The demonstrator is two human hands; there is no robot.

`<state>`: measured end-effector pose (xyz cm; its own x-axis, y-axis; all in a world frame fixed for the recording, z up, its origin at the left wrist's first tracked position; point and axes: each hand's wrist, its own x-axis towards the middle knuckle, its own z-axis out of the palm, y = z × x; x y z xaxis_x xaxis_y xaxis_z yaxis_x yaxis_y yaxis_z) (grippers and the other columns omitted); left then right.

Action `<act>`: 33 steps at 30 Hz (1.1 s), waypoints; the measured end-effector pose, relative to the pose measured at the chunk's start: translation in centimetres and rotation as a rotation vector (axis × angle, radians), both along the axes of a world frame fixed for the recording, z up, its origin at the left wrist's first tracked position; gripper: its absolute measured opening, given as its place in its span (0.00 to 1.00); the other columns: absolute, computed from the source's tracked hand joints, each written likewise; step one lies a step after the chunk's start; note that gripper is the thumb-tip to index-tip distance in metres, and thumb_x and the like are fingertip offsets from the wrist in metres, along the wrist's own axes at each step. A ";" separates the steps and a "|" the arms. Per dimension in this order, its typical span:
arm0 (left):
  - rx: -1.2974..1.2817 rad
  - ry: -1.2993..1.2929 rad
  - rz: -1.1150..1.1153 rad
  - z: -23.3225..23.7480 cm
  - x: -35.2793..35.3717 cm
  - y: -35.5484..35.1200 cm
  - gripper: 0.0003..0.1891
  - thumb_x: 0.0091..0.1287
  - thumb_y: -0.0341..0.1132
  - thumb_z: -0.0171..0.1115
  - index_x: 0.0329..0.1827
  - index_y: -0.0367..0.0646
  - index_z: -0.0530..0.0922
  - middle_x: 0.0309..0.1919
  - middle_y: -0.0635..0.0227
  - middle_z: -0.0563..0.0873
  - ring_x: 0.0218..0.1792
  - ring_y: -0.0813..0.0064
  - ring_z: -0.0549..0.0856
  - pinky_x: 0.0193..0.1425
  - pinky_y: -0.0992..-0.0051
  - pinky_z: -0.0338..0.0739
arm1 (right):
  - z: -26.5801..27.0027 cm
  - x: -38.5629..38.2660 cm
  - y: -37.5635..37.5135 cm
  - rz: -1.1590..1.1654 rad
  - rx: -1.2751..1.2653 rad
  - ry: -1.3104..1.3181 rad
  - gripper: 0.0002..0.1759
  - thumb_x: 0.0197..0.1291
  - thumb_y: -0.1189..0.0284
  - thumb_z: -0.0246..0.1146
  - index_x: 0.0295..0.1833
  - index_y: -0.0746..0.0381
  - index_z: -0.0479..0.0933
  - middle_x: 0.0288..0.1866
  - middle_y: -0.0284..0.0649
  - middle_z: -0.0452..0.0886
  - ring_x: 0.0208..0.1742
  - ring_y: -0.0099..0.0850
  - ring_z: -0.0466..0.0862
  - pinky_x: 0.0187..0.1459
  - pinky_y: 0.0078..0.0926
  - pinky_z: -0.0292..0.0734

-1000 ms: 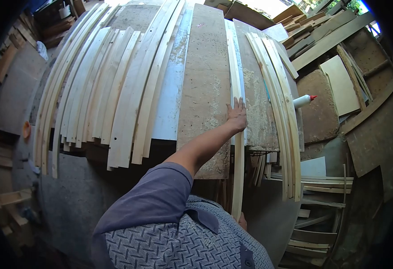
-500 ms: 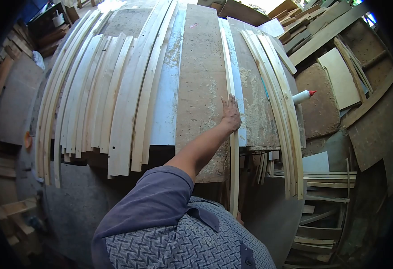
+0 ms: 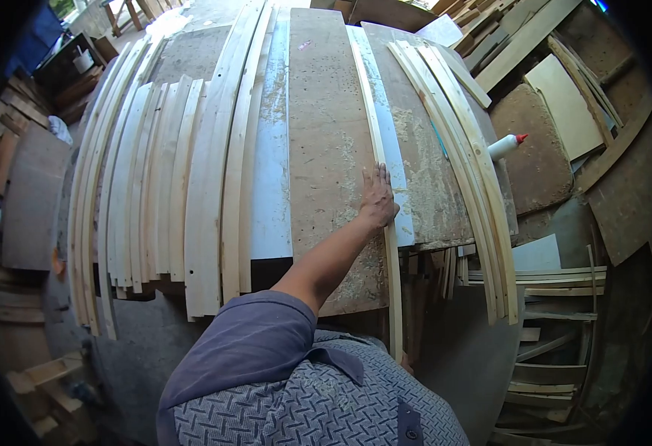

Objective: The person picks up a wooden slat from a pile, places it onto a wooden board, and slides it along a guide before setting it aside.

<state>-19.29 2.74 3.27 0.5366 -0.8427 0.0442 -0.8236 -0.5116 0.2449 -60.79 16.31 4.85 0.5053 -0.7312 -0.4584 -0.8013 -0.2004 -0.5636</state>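
My left hand point(image 3: 378, 199) lies on a long, narrow wooden strip point(image 3: 393, 297), fingers stretched out flat along it and the thumb at its right edge. The strip runs lengthwise over a brown board point(image 3: 326, 126) and past its near edge towards my body. Beside it is a long white-blue strip point(image 3: 400, 178) on the bench. A small part of my right hand point(image 3: 407, 364) shows at the strip's near end, low by my shirt. Its fingers are mostly hidden, so its grip cannot be made out.
Several pale planks point(image 3: 214, 186) lie side by side on the left. Long battens point(image 3: 469, 171) lie on the right, next to a white bottle with a red cap point(image 3: 506, 146). Wood pieces are stacked in a rack point(image 3: 556, 312) at lower right. Plank ends overhang the near edge.
The view has shifted slightly, so the bench's contents appear moved. My left hand stays flat on the strip, a little nearer to me along it. My right hand remains by its near end.
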 end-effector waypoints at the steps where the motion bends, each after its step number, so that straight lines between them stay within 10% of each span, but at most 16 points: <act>1: 0.008 -0.002 -0.007 -0.3 0.0 0.0 0.45 0.61 0.48 0.53 0.77 0.24 0.54 0.79 0.43 0.54 0.81 0.47 0.49 0.81 0.42 0.42 | -0.2 0.0 0.1 -0.001 0.002 0.001 0.27 0.68 0.64 0.60 0.67 0.64 0.68 0.51 0.57 0.84 0.51 0.51 0.85 0.51 0.43 0.79; 33: 0.074 0.041 0.062 0.0 4.8 -3.3 0.47 0.66 0.52 0.58 0.81 0.35 0.50 0.82 0.55 0.48 0.82 0.50 0.46 0.80 0.40 0.40 | -3.7 2.3 -2.6 0.038 -0.020 -0.054 0.29 0.74 0.54 0.51 0.70 0.61 0.65 0.55 0.59 0.82 0.54 0.58 0.82 0.52 0.51 0.78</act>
<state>-14.46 -0.59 3.27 0.5877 -0.8081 -0.0395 -0.7801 -0.5790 0.2373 -58.49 13.72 1.17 0.5561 -0.7199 -0.4154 -0.7618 -0.2417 -0.6010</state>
